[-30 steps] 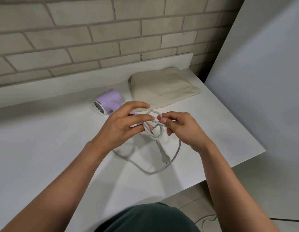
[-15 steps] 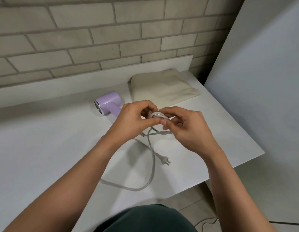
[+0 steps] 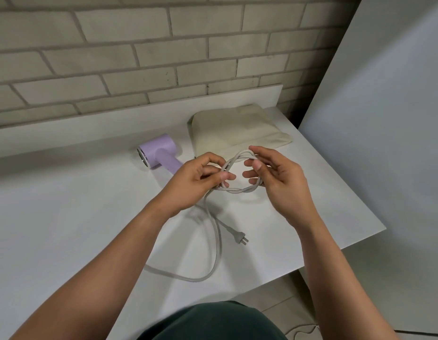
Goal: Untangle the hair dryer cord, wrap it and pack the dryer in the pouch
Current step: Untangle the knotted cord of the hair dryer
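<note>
A lilac hair dryer [image 3: 159,153] lies on the white table [image 3: 66,217], its nozzle facing left. Its grey cord [image 3: 216,244] forms a twisted loop held up between both hands. My left hand [image 3: 198,182] pinches the loop's left side between thumb and fingers. My right hand [image 3: 274,173] holds the loop's right side with curled fingers. From the loop the cord drops to the table, curves toward the front edge, and its plug [image 3: 238,238] lies flat below the hands. A beige fabric pouch [image 3: 235,128] lies flat behind my hands.
A brick wall [image 3: 164,57] backs the table, with a low white ledge [image 3: 115,123] along it. A white panel [image 3: 384,143] stands close on the right. The table's right and front edges drop to a tiled floor.
Both hands have moved apart and pulled the tight knot into a wider twisted loop. The slack cord on the table has slid left and the plug has shifted a little.
</note>
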`<state>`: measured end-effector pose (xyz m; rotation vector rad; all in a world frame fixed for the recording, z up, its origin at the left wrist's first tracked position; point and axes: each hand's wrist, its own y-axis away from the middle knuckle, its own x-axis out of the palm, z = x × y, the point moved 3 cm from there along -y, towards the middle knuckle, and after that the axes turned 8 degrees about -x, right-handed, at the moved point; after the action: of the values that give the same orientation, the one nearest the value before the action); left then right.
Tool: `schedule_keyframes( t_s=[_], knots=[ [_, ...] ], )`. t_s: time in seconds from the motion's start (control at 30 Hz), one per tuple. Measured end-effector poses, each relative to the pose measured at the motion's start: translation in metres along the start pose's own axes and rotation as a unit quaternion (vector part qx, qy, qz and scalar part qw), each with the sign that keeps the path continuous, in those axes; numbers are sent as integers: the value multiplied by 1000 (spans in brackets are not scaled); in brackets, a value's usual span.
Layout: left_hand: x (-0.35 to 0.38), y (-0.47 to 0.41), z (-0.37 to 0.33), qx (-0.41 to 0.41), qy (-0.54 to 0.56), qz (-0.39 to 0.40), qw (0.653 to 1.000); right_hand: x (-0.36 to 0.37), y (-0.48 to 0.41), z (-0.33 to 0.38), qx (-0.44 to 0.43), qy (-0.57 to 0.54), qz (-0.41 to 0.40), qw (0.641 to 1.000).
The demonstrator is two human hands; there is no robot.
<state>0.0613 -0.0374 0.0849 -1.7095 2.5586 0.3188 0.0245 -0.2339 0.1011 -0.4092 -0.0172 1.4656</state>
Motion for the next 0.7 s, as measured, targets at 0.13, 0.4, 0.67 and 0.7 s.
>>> schedule_keyframes(
  t_s=[0.13, 0.4, 0.67, 0.7],
  knots=[
    [2, -1, 0, -16, -21, -4, 1000, 2, -4, -4, -124, 266, 29, 955],
    [1, -2, 0, -11, -35, 2, 999, 8, -13, 11, -301, 438, 39, 846],
    [-6, -1, 6, 12, -34, 33, 999, 9, -10, 17, -297, 419, -28, 858],
    [-6, -1, 8, 13, -47, 40, 998, 7, -10, 17, -274, 387, -54, 879]
  ],
)
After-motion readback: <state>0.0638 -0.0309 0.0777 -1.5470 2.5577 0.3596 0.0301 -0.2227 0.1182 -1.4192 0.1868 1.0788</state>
